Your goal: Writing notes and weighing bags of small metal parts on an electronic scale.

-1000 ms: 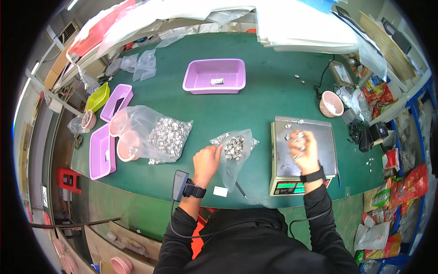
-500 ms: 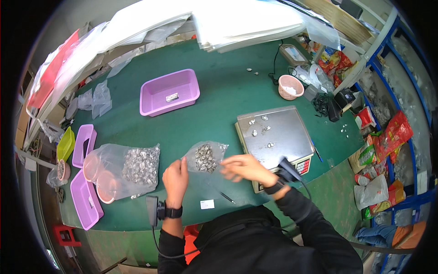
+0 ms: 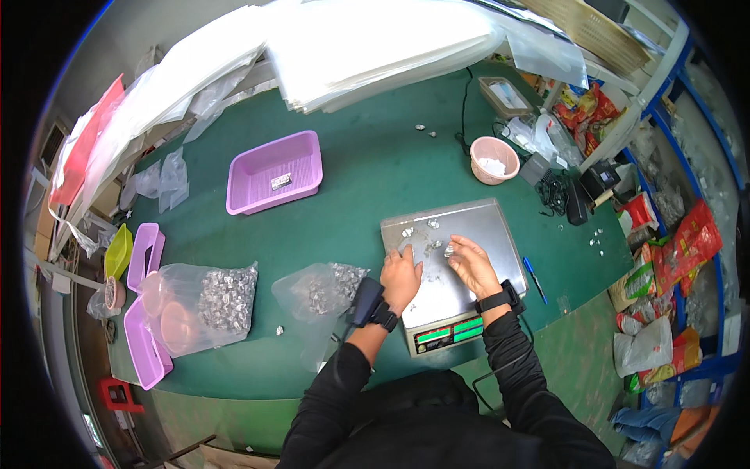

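Note:
Over the pan of a weighing scale (image 3: 478, 221) I have both hands. My right hand (image 3: 474, 270) pinches a small silvery metal piece (image 3: 448, 251) between thumb and fingertips. Close by on its left, my left hand (image 3: 401, 280) reaches onto the pan's left side, thumb apart from the fingers and nothing seen between them. Several like pieces (image 3: 433, 223) lie on the pan beyond my fingertips. Left of my left hand, a small clear plastic bag (image 3: 316, 291) of such pieces lies on the green table. The scale's display (image 3: 449, 334) is lit green.
A larger bag of metal pieces (image 3: 226, 301) lies at left, beside purple trays (image 3: 148, 352). A purple basket (image 3: 273, 199) stands farther back. One loose piece (image 3: 280, 331) lies near the front. Right are a blue pen (image 3: 535, 280), a pink bowl (image 3: 494, 173) and black cables (image 3: 553, 191).
Both hands have left the small bag and come over the scale pan. My right hand has taken hold of a metal piece. The small bag has shifted left, and a loose piece shows near it.

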The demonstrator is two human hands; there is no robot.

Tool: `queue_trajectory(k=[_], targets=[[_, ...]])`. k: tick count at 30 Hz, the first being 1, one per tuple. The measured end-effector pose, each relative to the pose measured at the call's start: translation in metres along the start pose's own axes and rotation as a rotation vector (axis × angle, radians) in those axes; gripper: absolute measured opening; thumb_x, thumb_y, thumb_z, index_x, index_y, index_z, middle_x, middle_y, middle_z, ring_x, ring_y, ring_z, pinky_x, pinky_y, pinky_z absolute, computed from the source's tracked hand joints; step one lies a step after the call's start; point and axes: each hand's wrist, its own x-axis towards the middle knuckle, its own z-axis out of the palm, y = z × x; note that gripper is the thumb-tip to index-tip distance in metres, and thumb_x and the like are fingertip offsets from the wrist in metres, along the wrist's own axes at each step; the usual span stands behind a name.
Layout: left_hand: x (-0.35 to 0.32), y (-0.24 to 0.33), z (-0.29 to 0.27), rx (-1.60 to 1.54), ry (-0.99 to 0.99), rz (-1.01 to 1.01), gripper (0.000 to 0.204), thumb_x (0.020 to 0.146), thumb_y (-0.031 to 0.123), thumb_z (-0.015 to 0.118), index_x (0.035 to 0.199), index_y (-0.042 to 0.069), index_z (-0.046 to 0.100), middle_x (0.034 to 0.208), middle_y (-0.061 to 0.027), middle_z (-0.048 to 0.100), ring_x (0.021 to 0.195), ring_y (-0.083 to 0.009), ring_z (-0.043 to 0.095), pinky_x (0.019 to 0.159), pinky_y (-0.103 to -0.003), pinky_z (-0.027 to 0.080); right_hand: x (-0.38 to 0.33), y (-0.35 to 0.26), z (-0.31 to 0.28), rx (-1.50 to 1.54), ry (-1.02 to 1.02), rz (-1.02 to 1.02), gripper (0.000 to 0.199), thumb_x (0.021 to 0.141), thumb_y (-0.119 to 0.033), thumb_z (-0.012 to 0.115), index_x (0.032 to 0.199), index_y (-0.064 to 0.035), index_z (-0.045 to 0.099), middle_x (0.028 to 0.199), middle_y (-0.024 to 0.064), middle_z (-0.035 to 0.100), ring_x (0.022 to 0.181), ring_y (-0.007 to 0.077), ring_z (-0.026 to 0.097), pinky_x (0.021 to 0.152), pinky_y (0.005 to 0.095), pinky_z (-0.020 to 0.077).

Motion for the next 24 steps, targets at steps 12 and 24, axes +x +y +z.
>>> queue_trajectory(k=[12,24], targets=[[0.055,-0.023,0.039,0.033,0.113,0.051,0.017,0.074,0.007,0.044,0.089,-0.001,0.044,0.082,-0.0200,0.045,0.064,-0.0332,0.052,0.056,-0.038,0.044,0.056,0.002,-0.007,-1.260,-0.129,-0.568,0.015,0.070,-0.013,0.056,0.074,0.0005,0.052,0.070,0.0086,0.047,0.062,0.0183,0.047,0.060,0.0250,0.0388],[0.007,-0.005,-0.002,-1.303,-0.208,-0.621,0.015,0.083,0.016,0.040,0.091,0.003,0.043,0.063,0.0014,0.042,0.050,-0.0036,0.037,0.043,-0.016,0.030,0.088,0.010,0.009,-1.326,-0.001,-0.519,0.029,0.066,-0.023,0.062,0.079,-0.0021,0.046,0.064,0.0160,0.053,0.059,0.0314,0.052,0.052,0.0350,0.0406]])
